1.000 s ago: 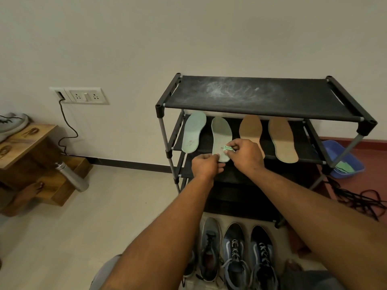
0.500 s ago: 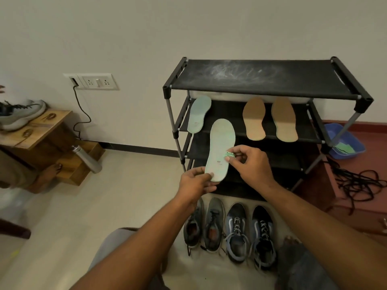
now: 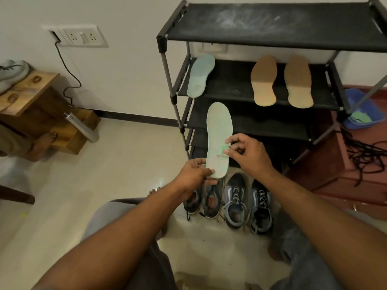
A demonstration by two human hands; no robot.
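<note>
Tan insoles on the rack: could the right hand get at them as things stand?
Probably yes, once freed. The right hand pinches the green insole, which the left hand also holds. The tan insoles lie on an open shelf above it, nothing in front.

The held insole (image 3: 218, 132) is before the rack (image 3: 272, 21), above the shoes (image 3: 235, 203) lined up on the floor (image 3: 62, 195).

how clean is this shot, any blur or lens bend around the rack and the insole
Head view: wide-angle bend makes the rack posts lean outward; the green insole, pinched by the left hand and right hand, is fairly sharp; same view, the lower shelves sink into shadow.
</note>
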